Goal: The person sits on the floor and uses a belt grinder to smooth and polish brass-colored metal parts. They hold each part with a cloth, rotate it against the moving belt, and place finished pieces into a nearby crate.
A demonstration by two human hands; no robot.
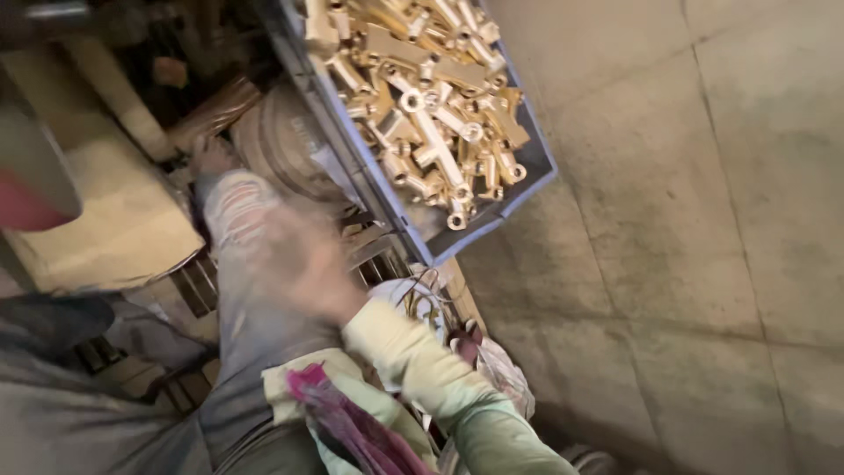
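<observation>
While blurred, right hand [303, 264] hovers | brass fittings [431, 105] well beyond grip

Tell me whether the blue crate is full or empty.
Full: the blue crate is heaped with brass fittings up to its rim.

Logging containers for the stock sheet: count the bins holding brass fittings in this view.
1. A single blue-grey bin heaped with brass fittings sits top centre, beside the concrete floor. Its top edge is cut off, and further bins could lie out of frame.
</observation>
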